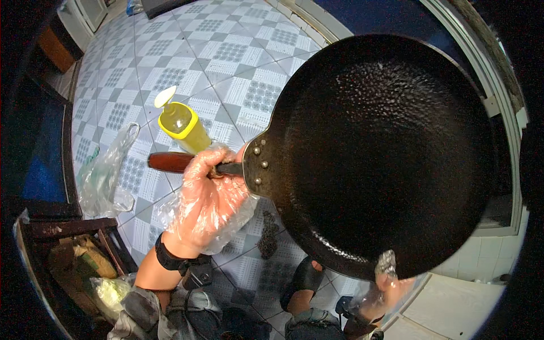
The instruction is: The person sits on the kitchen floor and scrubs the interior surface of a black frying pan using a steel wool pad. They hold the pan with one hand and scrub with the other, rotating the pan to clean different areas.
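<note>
A large black wok with a hammered-looking inner surface is held up on the right, its hollow facing me. My left hand, in a clear plastic glove, grips the handle, which ends in reddish-brown wood. Three rivets join the handle plate to the pan. My right hand, also gloved in clear plastic, pinches the lower rim with the thumb inside; its other fingers are mostly hidden behind the pan. Just beyond my left hand, a yellow-rimmed bottle with a white pump top stands on the floor.
Patterned tiles cover the floor. A clear plastic bag lies at left, and a dark scouring pad lies below the handle. A dark wooden crate with bagged items is at lower left. A pale cabinet stands at lower right.
</note>
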`<state>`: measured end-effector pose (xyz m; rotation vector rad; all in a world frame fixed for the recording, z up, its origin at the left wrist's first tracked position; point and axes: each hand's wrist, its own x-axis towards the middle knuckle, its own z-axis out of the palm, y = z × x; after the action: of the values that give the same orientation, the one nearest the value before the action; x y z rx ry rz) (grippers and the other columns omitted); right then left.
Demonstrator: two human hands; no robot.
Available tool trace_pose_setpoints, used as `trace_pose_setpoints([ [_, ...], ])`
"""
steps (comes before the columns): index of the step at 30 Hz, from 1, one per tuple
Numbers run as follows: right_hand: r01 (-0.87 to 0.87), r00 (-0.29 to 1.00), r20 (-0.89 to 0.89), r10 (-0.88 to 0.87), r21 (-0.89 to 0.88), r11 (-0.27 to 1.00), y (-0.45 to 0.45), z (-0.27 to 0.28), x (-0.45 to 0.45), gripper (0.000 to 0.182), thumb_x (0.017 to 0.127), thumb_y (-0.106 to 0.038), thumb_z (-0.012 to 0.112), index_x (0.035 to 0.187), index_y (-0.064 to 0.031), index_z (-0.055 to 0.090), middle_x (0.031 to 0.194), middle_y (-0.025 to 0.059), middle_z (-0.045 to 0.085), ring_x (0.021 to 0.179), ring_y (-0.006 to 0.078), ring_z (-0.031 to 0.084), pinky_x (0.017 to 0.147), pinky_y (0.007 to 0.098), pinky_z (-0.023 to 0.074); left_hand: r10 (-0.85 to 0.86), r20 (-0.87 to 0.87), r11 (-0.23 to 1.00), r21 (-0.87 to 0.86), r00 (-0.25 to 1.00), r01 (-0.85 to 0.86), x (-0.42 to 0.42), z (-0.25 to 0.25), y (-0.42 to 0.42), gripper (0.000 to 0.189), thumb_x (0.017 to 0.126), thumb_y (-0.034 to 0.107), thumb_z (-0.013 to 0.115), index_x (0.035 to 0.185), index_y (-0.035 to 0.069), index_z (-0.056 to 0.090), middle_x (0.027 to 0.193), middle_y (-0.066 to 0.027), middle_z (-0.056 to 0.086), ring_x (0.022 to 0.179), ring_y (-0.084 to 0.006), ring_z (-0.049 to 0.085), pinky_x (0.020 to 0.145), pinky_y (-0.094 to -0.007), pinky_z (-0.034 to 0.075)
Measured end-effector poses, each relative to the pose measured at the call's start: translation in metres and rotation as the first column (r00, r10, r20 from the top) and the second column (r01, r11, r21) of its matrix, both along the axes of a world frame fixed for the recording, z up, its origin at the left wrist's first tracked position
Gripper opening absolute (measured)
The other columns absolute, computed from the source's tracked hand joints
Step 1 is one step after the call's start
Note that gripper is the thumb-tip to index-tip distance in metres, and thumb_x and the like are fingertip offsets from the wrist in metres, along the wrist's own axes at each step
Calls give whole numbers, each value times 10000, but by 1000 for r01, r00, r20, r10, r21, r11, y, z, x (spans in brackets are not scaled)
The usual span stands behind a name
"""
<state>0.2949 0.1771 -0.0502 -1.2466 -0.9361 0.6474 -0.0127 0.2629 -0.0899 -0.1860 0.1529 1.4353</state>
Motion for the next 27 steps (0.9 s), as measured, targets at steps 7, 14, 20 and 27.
trace_pose_setpoints([
  [7, -272, 795, -603, 60, -267, 924, 24, -51, 19, 150, 674, 19, 550, 798, -10, 628, 984, 156, 642, 879, 232, 636, 891, 377, 539, 168, -476, 986, 67, 863, -155, -1, 58, 1, 218, 952, 195, 586, 868, -6, 568, 975, -195, 664, 1080, -356, 614, 1009, -527, 468],
  [14, -670, 673, -668, 317, -368, 644, 25, -184, -5, 54, 848, -114, 615, 859, -64, 600, 902, 63, 634, 848, 191, 604, 928, 372, 484, 353, -702, 928, 176, 619, -329, 34, 60, 25, 254, 997, 252, 551, 809, 102, 469, 658, 16, 364, 622, -124, 414, 789, -331, 472],
  [20, -896, 439, -849, 293, -390, 212, 43, -196, -45, 179, 836, -242, 635, 838, -65, 659, 958, 64, 681, 858, 289, 634, 778, 428, 527, 388, -870, 900, 287, 302, -329, 45, 64, 19, 222, 1004, 187, 516, 827, 118, 400, 695, 37, 319, 601, -78, 334, 646, -276, 422],
  [27, -356, 361, 370, 856, -793, 494, 22, -201, -65, 643, 847, -320, 627, 1350, 26, 425, 1139, 241, 596, 897, 417, 627, 848, 445, 521, 502, -841, 863, 472, 199, -182, 29, 51, 11, 228, 966, 236, 521, 810, 133, 389, 645, 31, 293, 544, -92, 292, 534, -260, 311],
])
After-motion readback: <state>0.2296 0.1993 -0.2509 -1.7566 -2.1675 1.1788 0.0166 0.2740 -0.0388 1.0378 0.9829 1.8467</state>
